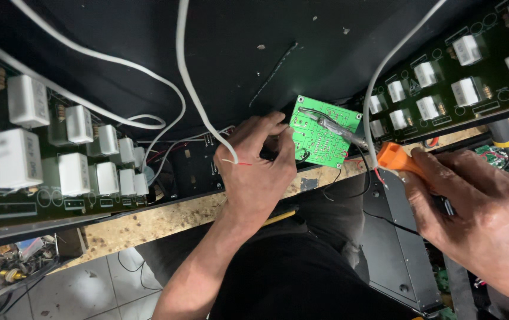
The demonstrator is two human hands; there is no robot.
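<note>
the left hand [257, 163] pinches the edge of a small green circuit board [324, 131] at the counter [165, 219] edge. the right hand [479, 210] grips an orange-handled soldering iron [349, 133], tip resting on the board.

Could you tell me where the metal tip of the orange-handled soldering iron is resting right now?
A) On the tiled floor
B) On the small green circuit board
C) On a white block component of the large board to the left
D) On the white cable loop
B: the right hand grips the soldering iron, whose tip lies across the green circuit board that the left hand steadies at its edge.
</note>
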